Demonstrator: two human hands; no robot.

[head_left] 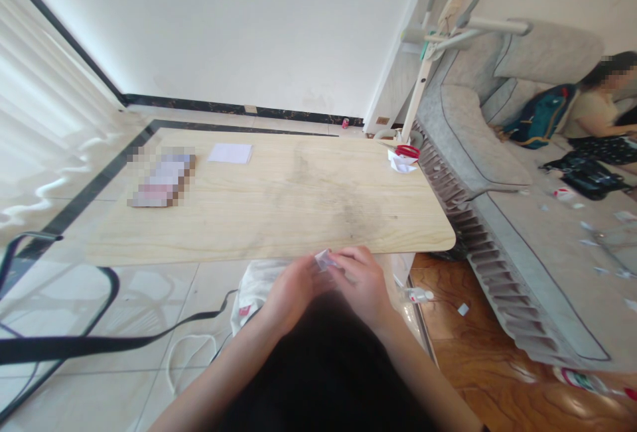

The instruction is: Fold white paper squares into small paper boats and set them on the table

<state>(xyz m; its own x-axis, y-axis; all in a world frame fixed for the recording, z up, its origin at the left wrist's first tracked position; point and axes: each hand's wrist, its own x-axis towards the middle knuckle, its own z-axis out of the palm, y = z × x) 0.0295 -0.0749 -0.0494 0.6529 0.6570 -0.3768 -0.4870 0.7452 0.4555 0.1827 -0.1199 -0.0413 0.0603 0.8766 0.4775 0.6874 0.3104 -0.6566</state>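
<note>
Close to my body, at the near edge of the wooden table [249, 219], both hands meet around a small piece of folded white paper [324, 259]. My left hand [294, 286] is curled against the paper's left side, its fingertips partly hidden. From the right, my right hand [362, 279] pinches the paper between thumb and fingers. At the table's far right corner lie red-handled scissors [408, 151], resting on folded white paper [401, 164]. A stack of white paper sheets [229, 153] lies at the back left.
A blurred-out flat object [164, 180] lies on the table's left part. To the right stand a grey sofa [468, 113] with a seated person [597, 113] and a blue backpack [542, 117]. A black strap [149, 339] crosses at lower left. A bottle [421, 295] lies on the floor.
</note>
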